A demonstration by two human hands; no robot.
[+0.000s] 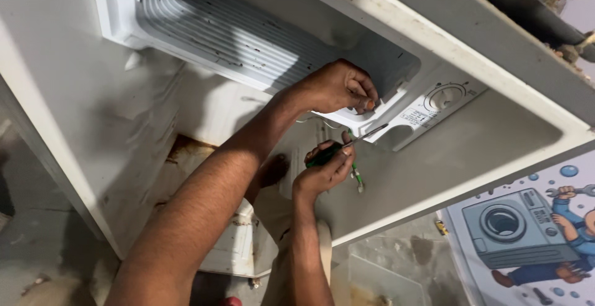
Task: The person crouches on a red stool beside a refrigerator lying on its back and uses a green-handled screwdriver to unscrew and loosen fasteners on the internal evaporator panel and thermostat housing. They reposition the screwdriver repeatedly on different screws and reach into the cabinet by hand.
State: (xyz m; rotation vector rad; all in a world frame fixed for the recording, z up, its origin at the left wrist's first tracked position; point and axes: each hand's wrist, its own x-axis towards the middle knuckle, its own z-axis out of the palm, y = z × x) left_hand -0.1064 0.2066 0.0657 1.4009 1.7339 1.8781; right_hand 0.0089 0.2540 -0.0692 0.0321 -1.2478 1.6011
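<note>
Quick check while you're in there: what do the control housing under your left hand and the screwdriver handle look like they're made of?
Control housing: looks like moulded white plastic with a matte finish; rounded edges, a moulded dial and a curved cut-out suggest this. Screwdriver: the handle seems to be green, slightly translucent, glossy plastic, mostly hidden in the right hand; the thin shaft looks like bare grey metal. The left hand rests on the housing edge.

We see the left hand [338, 86] pressed against the white control panel [412, 114] inside the open refrigerator cabinet [74, 95], its fingers [365, 98] touching the panel's edge. The right hand [322, 169] grips a green-handled screwdriver [331, 153], the metal shaft angled up toward the panel beside the round dial [444, 97]. The ribbed freezer compartment [223, 27] sits above. A washing-machine poster [527, 231] lies at lower right.
</note>
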